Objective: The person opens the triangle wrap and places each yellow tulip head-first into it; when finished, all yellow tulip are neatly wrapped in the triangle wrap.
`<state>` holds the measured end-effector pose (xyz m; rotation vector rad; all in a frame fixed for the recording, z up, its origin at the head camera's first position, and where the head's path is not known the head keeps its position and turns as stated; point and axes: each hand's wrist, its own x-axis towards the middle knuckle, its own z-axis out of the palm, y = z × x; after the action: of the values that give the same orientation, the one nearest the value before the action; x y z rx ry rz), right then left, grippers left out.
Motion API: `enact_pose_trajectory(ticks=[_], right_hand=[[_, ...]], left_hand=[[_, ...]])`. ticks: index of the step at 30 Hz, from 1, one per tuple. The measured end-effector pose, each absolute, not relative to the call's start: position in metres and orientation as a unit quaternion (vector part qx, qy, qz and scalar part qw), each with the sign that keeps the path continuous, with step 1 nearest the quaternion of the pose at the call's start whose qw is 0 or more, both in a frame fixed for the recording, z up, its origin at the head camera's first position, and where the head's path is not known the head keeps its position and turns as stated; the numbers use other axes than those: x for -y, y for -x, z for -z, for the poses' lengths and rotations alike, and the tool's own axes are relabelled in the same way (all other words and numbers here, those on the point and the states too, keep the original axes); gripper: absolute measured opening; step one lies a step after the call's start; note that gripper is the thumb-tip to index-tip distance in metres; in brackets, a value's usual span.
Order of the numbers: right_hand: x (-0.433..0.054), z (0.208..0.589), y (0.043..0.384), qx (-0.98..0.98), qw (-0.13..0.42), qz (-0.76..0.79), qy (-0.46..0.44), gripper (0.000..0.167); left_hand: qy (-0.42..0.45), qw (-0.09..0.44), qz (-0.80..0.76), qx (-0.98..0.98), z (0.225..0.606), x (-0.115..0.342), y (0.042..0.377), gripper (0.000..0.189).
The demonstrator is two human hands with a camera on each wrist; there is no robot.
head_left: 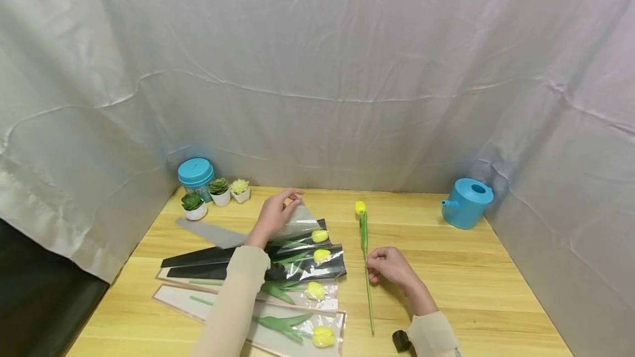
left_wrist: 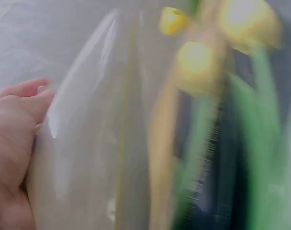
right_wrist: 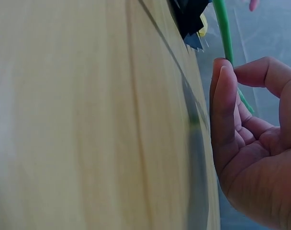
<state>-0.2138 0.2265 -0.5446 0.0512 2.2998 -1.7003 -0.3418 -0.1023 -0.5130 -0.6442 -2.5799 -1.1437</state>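
Note:
My right hand (head_left: 394, 269) pinches the thin green stem of a single yellow tulip (head_left: 364, 230) between thumb and fingertips. In the right wrist view, the stem (right_wrist: 224, 28) passes through the pinch of that hand (right_wrist: 260, 158). My left hand (head_left: 278, 216) holds the edge of a grey flower sleeve (head_left: 210, 233) with a clear film (head_left: 301, 220), its wide end toward the right. Seen from the left wrist, the film (left_wrist: 83, 134) bulges beside the hand (left_wrist: 14, 148). Just in front lie tulips in black sleeves (head_left: 198, 258), partly hidden by the left forearm.
Nearer on the table (head_left: 446, 291) are pale sleeves with pink edges (head_left: 278, 346), each with a yellow tulip. Small potted succulents (head_left: 220, 194) and a blue-lidded jar (head_left: 195, 172) stand back left, a blue watering can (head_left: 466, 203) back right. A small black object (head_left: 401, 340) lies by the right sleeve.

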Motion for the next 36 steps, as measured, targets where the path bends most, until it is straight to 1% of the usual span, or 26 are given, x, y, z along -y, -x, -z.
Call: enact_pose_trajectory(ticks=[2, 4, 6, 9, 11, 12, 14, 16, 18, 20, 21, 23, 27, 29, 31, 36], right_hand=[[-0.227, 0.545, 0.214, -0.796, 0.14, 0.588, -0.017, 0.017], [-0.228, 0.546, 0.213, -0.796, 0.14, 0.589, -0.016, 0.017], [-0.228, 0.547, 0.213, -0.794, 0.142, 0.591, -0.018, 0.017], [-0.228, 0.548, 0.213, -0.792, 0.146, 0.592, -0.017, 0.017], [-0.228, 0.548, 0.213, -0.79, 0.149, 0.594, -0.017, 0.017], [-0.228, 0.548, 0.213, -0.79, 0.149, 0.595, -0.017, 0.017], [-0.228, 0.547, 0.213, -0.79, 0.148, 0.595, -0.016, 0.017], [-0.228, 0.547, 0.213, -0.79, 0.145, 0.595, -0.018, 0.017], [-0.228, 0.546, 0.213, -0.792, 0.144, 0.593, -0.019, 0.017], [-0.228, 0.547, 0.213, -0.793, 0.145, 0.591, -0.02, 0.017], [-0.227, 0.547, 0.213, -0.792, 0.147, 0.592, -0.021, 0.017], [-0.227, 0.548, 0.213, -0.791, 0.151, 0.593, -0.022, 0.016], [-0.228, 0.549, 0.213, -0.79, 0.154, 0.594, -0.018, 0.016], [-0.229, 0.55, 0.213, -0.791, 0.152, 0.593, -0.016, 0.017], [-0.23, 0.55, 0.213, -0.792, 0.15, 0.592, -0.014, 0.018], [-0.231, 0.55, 0.213, -0.793, 0.156, 0.589, -0.007, 0.019]], left_hand=[[0.221, 0.1, 0.403, 0.882, 0.508, 0.106, 0.345, 0.023], [0.224, 0.098, 0.381, 0.891, 0.507, 0.108, 0.348, 0.023], [0.229, 0.12, 0.338, 0.905, 0.511, 0.109, 0.35, 0.027], [0.229, 0.179, 0.279, 0.915, 0.52, 0.108, 0.352, 0.027], [0.23, 0.19, 0.268, 0.916, 0.524, 0.107, 0.35, 0.023], [0.231, 0.181, 0.27, 0.917, 0.525, 0.106, 0.348, 0.021], [0.225, 0.132, 0.286, 0.922, 0.525, 0.104, 0.344, 0.018], [0.207, 0.071, 0.302, 0.928, 0.525, 0.103, 0.338, 0.02], [0.186, 0.023, 0.326, 0.927, 0.527, 0.103, 0.333, 0.026], [0.171, 0.004, 0.342, 0.924, 0.53, 0.105, 0.329, 0.028], [0.168, 0.004, 0.35, 0.922, 0.533, 0.106, 0.327, 0.029], [0.16, 0.027, 0.367, 0.916, 0.538, 0.108, 0.325, 0.029], [0.108, 0.125, 0.375, 0.912, 0.545, 0.112, 0.324, 0.031], [0.072, 0.155, 0.376, 0.911, 0.547, 0.115, 0.324, 0.033], [0.047, 0.156, 0.367, 0.916, 0.55, 0.117, 0.324, 0.035], [0.015, 0.131, 0.366, 0.921, 0.56, 0.12, 0.324, 0.036]])
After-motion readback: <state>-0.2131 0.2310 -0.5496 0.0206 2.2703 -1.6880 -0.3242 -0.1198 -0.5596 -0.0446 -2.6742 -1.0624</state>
